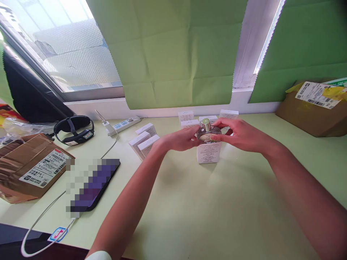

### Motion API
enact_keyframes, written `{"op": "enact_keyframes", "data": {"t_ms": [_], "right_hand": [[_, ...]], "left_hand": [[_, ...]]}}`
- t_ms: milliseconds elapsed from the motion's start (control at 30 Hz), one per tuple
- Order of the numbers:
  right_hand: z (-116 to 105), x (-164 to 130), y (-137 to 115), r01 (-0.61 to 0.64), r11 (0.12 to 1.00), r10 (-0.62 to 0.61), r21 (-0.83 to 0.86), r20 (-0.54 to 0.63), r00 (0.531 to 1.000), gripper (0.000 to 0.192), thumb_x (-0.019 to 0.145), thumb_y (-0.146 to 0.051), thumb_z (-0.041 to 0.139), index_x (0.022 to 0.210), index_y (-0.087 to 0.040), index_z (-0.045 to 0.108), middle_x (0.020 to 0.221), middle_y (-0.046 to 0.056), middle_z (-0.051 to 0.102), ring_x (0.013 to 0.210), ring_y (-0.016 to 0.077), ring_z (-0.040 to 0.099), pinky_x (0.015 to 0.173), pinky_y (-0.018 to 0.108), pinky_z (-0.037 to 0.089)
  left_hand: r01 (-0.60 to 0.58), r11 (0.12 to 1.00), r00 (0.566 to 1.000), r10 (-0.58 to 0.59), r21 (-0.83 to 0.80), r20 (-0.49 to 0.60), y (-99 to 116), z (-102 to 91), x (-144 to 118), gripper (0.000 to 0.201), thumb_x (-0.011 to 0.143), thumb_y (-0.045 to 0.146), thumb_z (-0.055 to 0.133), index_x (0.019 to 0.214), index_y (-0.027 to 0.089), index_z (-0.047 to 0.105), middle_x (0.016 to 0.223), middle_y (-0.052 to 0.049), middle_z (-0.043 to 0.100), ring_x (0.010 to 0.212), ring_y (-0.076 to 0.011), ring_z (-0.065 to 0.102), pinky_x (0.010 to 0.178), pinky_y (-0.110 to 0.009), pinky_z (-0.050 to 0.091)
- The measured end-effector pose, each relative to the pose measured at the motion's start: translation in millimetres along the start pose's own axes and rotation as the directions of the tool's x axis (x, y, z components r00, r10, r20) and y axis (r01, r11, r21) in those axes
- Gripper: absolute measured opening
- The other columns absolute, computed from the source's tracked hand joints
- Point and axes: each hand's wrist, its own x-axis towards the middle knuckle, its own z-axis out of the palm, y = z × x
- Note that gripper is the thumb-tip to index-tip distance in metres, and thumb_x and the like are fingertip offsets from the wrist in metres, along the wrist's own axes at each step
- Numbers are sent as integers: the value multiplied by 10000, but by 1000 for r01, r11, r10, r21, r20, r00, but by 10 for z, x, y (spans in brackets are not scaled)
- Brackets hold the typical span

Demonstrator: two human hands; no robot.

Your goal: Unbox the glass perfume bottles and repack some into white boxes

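The print on the white box (208, 154), parcel labels (45, 168) and blue-edged sticker (58, 234) is illegible.

The left hand (185, 139) and right hand (240, 133) grip a glass bottle (206, 137) with a shiny cap (206, 125), on or just above a printed white box (208, 154) on the worktop (195, 213), near other small cartons (148, 144).

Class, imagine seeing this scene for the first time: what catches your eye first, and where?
Probably the rounded glass bottle with a shiny metallic cap, held between the left hand and right hand, just right of centre. Behind it, a large green sheet hangs at the window. A brown cardboard box with a white label sits far right.
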Motion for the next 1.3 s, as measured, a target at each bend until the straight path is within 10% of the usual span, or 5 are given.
{"op": "enact_keyframes", "data": {"t_ms": [1300], "right_hand": [[81,-9,-80,78,992,-64,-102,134,989,227,915,-446,485,1079,-334,594,767,-20,647,648,171,567,600,289,402]], "left_hand": [[-59,998,998,58,18,21,-18,9,29,290,898,402,528,1120,230,598,1095,-51,611,993,-187,567,828,-306,443]]}}
